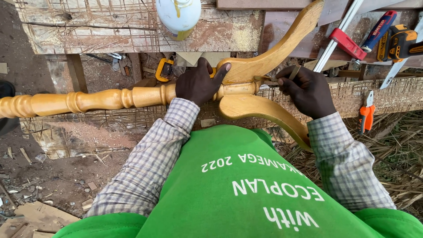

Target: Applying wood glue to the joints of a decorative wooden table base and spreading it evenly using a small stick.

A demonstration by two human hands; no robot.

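Grip, left hand point(199, 83): closed over the top of a turned post point(88, 100), fingers wrapped round it and thumb stretched toward the joint where the curved legs meet. Grip, right hand point(308, 90): fingers pinched shut on a small thin tool point(269, 79) whose tip rests at that joint; its kind cannot be told. Post: yellow varnished wood, lying level across the front edge of the tabletop point(119, 31), its ringed end reaching out to the left. Upper leg point(282, 46): curved, rising from the joint up and to the right over the tabletop. Lower leg point(264, 112): curved, sweeping down to the right, passing under the right forearm. Bottle point(178, 15): white plastic with yellow drips, standing on the tabletop just behind the left hand. Bar clamp point(348, 42): red jaw on a metal bar, lying at the upper right. Drill point(398, 44): black and yellow, beside the clamp. Pliers point(365, 112): orange handles, right of the right hand. Small yellow clamp point(164, 70): under the tabletop edge, left of the joint.
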